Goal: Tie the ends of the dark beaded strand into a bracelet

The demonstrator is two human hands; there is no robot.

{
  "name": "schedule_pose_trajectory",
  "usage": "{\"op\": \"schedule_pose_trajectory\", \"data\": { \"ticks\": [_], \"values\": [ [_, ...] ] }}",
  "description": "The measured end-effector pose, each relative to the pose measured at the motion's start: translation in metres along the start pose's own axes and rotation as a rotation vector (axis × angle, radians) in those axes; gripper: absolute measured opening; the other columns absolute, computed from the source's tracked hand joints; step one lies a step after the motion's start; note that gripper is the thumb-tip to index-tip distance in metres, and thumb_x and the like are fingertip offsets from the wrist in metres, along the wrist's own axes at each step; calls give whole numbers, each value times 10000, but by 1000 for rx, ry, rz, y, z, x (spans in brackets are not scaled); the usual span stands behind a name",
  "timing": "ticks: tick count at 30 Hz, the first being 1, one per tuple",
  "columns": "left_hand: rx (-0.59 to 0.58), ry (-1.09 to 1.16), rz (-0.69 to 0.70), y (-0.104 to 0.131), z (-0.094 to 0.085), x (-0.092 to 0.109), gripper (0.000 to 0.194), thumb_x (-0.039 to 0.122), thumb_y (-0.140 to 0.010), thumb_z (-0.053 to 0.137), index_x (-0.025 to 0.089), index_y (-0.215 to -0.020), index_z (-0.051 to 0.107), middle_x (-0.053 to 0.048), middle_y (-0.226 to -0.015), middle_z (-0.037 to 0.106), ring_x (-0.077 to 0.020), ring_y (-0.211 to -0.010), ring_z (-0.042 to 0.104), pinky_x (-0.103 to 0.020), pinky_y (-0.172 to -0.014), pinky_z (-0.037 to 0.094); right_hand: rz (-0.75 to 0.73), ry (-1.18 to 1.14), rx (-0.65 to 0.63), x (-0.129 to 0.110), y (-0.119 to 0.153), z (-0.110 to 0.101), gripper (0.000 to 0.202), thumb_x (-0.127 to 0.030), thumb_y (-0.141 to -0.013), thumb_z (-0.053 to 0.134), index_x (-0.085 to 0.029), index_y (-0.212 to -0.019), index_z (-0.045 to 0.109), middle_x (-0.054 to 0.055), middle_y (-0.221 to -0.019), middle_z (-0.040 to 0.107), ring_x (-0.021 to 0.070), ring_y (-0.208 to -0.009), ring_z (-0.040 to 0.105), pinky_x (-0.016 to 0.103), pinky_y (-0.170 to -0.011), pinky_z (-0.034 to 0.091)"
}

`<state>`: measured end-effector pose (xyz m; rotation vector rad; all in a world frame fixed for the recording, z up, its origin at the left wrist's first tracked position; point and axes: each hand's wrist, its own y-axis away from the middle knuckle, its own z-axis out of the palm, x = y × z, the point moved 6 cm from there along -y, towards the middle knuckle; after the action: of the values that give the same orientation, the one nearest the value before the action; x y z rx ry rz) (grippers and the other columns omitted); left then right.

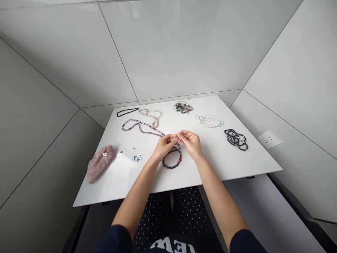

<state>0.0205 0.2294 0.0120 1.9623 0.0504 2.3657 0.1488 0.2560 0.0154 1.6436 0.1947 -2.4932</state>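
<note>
My left hand (163, 145) and right hand (191, 142) meet above the white surface (237, 165), fingers pinched together on the top of a dark beaded bracelet (172, 160), whose loop hangs just below them and rests toward me. I judge it light, limp and a little slippery, with small beads on thin cord, so I'd grip it at the cord ends. A purple bead strand (142, 127) lies beyond my left fingers; a black bead cluster (236, 139) sits well right.
</note>
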Motion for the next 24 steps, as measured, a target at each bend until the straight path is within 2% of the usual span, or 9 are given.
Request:
{"op": "schedule_pose_trajectory", "data": {
  "ticks": [4,9,14,17,22,24],
  "values": [
    [-24,5,11,0,1,0,406,503,-704,832,151,-820,666,-59,-859,722,-155,-809,678,-285,-779,518,-36,24,36,-1,-1,-2,273,-413,-716,828,-197,-839,714,58,-839,784,161,-709,670,339,-759,537],
    [-40,3,13,2,4,1,402,481,-707,838,150,-823,643,-22,-791,678,-108,-697,622,-250,-700,490,-47,-15,86,-1,-2,-7,264,-397,-728,820,-202,-866,708,67,-882,790,179,-780,705,346,-795,553],
    [-28,-13,20,4,6,3,369,428,-697,854,146,-767,627,-28,-770,684,-107,-692,607,-246,-677,466,-52,-21,111,-1,-2,-9,274,-407,-736,812,-201,-881,706,68,-885,778,202,-868,726,357,-835,553],
    [28,-6,30,4,4,6,372,408,-681,866,150,-755,609,-13,-746,673,-103,-676,593,-245,-661,447,-56,-36,135,-3,-1,-11,264,-401,-738,810,-206,-879,701,59,-898,767,212,-948,724,348,-850,549],
    [167,24,59,4,-4,9,382,392,-662,881,160,-731,586,-7,-744,664,-111,-692,598,-264,-698,454,4,-28,224,-2,-2,-22,296,-451,-777,757,-227,-964,705,83,-1127,749,202,-1035,695,322,-846,535],
    [192,31,61,3,-7,9,377,389,-664,882,163,-735,589,-1,-728,655,-109,-678,589,-267,-700,454,52,-2,259,1,-1,-26,301,-476,-782,730,-228,-953,721,88,-1147,744,207,-1035,690,313,-816,528]
  ]
}}
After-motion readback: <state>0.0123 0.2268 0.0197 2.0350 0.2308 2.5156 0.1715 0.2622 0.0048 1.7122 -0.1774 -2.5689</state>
